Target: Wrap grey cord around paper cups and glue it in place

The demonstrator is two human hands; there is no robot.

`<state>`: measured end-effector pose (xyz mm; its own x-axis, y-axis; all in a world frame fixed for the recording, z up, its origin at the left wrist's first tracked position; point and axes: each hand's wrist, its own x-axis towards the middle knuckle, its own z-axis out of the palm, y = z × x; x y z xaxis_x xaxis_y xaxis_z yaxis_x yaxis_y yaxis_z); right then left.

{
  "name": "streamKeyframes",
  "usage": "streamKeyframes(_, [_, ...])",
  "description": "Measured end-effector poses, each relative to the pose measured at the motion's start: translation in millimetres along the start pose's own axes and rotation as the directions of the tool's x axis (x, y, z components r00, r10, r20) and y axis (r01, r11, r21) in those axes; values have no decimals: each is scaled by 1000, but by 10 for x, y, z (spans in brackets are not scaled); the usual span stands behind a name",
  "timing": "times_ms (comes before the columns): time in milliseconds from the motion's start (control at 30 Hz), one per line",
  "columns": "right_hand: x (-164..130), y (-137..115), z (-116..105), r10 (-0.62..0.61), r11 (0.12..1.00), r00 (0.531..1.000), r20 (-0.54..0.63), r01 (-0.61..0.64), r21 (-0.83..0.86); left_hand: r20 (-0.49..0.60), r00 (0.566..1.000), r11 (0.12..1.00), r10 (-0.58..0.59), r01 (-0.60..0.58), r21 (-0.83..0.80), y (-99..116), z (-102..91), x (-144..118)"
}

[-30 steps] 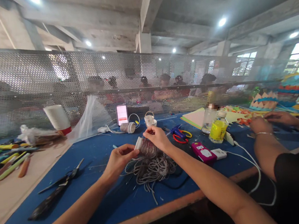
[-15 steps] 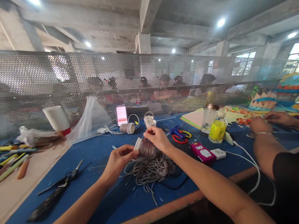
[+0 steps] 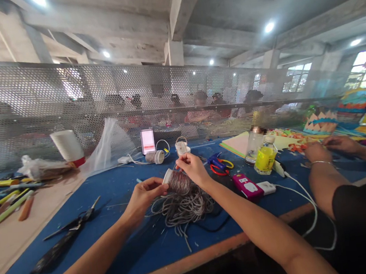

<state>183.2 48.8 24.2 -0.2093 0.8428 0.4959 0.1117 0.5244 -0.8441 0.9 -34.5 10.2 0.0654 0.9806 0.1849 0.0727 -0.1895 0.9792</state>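
No lettering can be read anywhere — the pink device [image 3: 246,186] on the blue table [image 3: 115,185] shows only white patches too small to make out. Behind it, the yellow bottle [image 3: 263,160] bears a label too blurred to read.

Both bare forearms reach forward and converge toward the middle. The left hand [image 3: 145,196] is curled, fingers bent inward with the thumb pressed against them. The right hand [image 3: 193,168] sits slightly higher and farther out, its fingertips pinched together, wrist bent
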Motion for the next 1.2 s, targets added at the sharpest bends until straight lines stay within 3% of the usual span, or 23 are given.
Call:
streamKeyframes(467, [-37, -53, -16, 31, 999, 999, -19, -30, 32, -6, 1000, 1000, -3, 3, 13, 45, 18, -21])
streamKeyframes(1200, [-56, -5, -20, 7, 992, 1000, -7, -8, -124, 11, 1000, 999, 22, -23, 45, 100, 29, -48])
